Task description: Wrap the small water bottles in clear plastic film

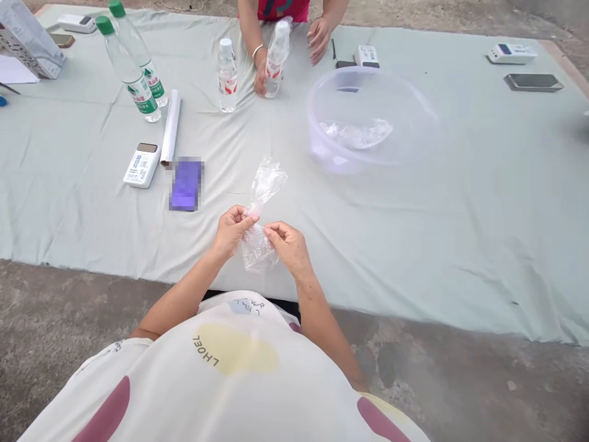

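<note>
Between my two hands, over the near edge of the table, is a crumpled clear plastic bag [260, 248]. My left hand [231, 230] is closed on its middle, thumb and fingers pinching the gathered film. With thumb and forefinger, my right hand [288, 242] grips the same bag at its right side. One end of the film sticks up beyond my fingers; the other hangs toward me. A purple blurred-out rectangle [186, 184] lies left of my left hand. Beyond the hands to the right stands a translucent plastic basin [322, 144] with crumpled clear plastic [361, 135] inside.
Across the table a person's hand [260, 78] holds a bagged water bottle [275, 61]; another bottle [227, 80] stands beside it. Two green-capped bottles [138, 92], a paper roll [171, 126] and a white power bank [142, 166] are at left. A phone [534, 82] lies far right.
</note>
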Tool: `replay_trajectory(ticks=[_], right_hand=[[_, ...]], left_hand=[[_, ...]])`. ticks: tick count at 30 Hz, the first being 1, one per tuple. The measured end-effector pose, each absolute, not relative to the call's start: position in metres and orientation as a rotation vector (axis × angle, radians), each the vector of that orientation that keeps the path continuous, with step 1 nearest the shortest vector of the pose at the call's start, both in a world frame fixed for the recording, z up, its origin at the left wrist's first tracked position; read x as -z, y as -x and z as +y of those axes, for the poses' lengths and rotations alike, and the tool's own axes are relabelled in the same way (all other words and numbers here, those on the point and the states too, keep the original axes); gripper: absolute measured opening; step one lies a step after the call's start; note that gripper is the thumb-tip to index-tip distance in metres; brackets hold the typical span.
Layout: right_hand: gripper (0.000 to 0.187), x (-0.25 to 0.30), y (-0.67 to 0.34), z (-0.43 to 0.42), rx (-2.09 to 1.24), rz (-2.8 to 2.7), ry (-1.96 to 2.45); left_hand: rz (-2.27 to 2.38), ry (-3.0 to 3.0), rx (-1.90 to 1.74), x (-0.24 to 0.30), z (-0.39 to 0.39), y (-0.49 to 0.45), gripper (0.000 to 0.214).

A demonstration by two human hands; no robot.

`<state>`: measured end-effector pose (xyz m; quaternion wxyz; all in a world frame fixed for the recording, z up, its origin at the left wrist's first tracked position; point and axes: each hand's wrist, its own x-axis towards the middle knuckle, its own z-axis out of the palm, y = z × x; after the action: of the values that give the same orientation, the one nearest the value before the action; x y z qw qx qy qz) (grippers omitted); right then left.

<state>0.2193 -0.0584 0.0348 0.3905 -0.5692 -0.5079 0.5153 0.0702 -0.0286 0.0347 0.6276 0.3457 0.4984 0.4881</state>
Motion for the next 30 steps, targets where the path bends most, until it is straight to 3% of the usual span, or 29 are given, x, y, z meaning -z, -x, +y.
replay_trajectory(ticks=[9, 16, 22, 28, 30], right_hand=[[0.021, -0.012, -0.258, -0.065, -1.128, -0.892, 1.614], [0.017, -0.021, -0.230, -0.073, -0.950, -1.337, 1.601], [0.033, -0.018, -0.232, -0.081, -1.382, -1.251, 1.301], [0.042, -0.009, -0.245, -0.074, -1.259, -0.630, 1.378], [0.050, -0.010, -0.243, -0.069, -1.421, -0.611, 1.323]], left_hand=[[1.263, -0.597, -1.066, -0.019, -0.016, -0.041, 0.040], [1.270, -1.059, -0.890, -0.034, -0.037, -0.077, 0.030], [1.057, -0.752, -0.735, -0.027, -0.031, -0.077, 0.038], [0.832, -0.585, -0.823, -0.029, -0.030, -0.068, 0.035], [0.774, -0.574, -0.786, -0.032, -0.031, -0.068, 0.034]])
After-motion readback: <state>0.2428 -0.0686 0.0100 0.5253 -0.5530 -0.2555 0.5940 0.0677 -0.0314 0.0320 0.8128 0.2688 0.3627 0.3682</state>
